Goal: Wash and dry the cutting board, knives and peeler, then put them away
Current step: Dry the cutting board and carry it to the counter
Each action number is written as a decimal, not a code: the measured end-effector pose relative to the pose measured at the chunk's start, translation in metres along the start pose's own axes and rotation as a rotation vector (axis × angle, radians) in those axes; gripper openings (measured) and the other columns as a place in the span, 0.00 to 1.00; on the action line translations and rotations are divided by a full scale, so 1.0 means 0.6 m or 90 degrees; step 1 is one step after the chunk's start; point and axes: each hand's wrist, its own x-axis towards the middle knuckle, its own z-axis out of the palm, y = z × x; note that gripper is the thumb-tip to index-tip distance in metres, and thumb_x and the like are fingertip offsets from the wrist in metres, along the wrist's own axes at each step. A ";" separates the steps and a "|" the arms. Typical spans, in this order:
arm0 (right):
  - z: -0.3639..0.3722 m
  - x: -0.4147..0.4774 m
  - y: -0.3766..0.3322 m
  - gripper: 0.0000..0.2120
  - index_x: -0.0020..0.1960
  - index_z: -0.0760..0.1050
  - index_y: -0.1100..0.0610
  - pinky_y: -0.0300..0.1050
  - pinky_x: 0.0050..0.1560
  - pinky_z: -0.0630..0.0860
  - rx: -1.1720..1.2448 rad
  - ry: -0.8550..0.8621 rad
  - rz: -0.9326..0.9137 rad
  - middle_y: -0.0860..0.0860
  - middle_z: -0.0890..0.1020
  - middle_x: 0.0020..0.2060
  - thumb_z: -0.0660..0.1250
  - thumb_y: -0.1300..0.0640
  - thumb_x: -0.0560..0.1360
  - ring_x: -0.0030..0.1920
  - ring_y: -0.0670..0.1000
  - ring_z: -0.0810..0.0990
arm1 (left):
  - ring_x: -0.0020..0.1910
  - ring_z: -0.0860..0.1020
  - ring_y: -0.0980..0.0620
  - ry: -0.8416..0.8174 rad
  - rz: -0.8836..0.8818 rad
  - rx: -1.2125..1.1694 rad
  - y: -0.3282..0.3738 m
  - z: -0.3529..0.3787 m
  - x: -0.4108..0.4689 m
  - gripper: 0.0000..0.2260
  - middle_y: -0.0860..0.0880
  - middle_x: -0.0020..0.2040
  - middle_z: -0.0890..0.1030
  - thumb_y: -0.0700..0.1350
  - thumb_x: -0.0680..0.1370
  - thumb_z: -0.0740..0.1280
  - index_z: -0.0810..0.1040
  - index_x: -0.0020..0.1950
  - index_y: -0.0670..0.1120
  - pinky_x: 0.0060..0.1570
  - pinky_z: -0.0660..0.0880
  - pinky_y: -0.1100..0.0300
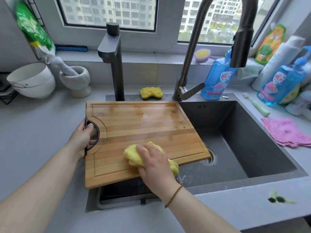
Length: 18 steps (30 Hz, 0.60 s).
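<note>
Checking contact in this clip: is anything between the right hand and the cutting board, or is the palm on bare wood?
Yes. A bunched yellow cloth lies under the right hand, which presses it onto the cutting board near the front edge. The left hand grips the board's handle directly, with nothing visible between them.
</note>
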 end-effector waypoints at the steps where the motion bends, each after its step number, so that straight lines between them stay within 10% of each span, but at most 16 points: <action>1: -0.001 -0.001 0.014 0.27 0.74 0.51 0.49 0.48 0.73 0.44 -0.002 0.006 0.013 0.50 0.55 0.73 0.57 0.56 0.78 0.73 0.49 0.50 | 0.39 0.76 0.48 -0.003 -0.002 0.001 -0.001 -0.001 0.000 0.17 0.44 0.58 0.73 0.43 0.83 0.51 0.62 0.72 0.52 0.24 0.76 0.65; 6: -0.020 -0.009 0.158 0.24 0.70 0.62 0.56 0.45 0.68 0.58 0.064 0.142 0.196 0.55 0.68 0.66 0.58 0.65 0.74 0.68 0.56 0.64 | 0.47 0.76 0.42 0.002 -0.009 0.013 -0.006 -0.002 -0.002 0.18 0.41 0.66 0.72 0.43 0.83 0.52 0.61 0.73 0.51 0.35 0.73 0.55; 11: -0.075 0.017 0.202 0.19 0.65 0.69 0.56 0.44 0.56 0.66 0.267 0.316 0.396 0.57 0.72 0.60 0.55 0.66 0.76 0.56 0.56 0.72 | 0.37 0.76 0.46 0.016 -0.016 0.032 -0.002 0.001 -0.003 0.18 0.41 0.65 0.73 0.47 0.83 0.52 0.60 0.73 0.53 0.26 0.76 0.62; 14: -0.090 0.051 0.118 0.20 0.69 0.66 0.55 0.40 0.56 0.65 0.266 0.329 0.231 0.54 0.71 0.62 0.58 0.64 0.77 0.57 0.50 0.71 | 0.37 0.76 0.46 0.024 -0.020 0.026 -0.005 0.002 -0.006 0.18 0.42 0.61 0.74 0.48 0.83 0.51 0.60 0.73 0.53 0.28 0.75 0.59; 18: -0.038 0.097 -0.019 0.25 0.72 0.57 0.51 0.45 0.67 0.60 0.056 0.029 -0.027 0.51 0.65 0.69 0.59 0.58 0.76 0.66 0.51 0.64 | 0.37 0.77 0.47 0.028 0.001 0.026 -0.001 0.005 -0.010 0.17 0.44 0.54 0.75 0.46 0.83 0.51 0.62 0.72 0.54 0.29 0.76 0.59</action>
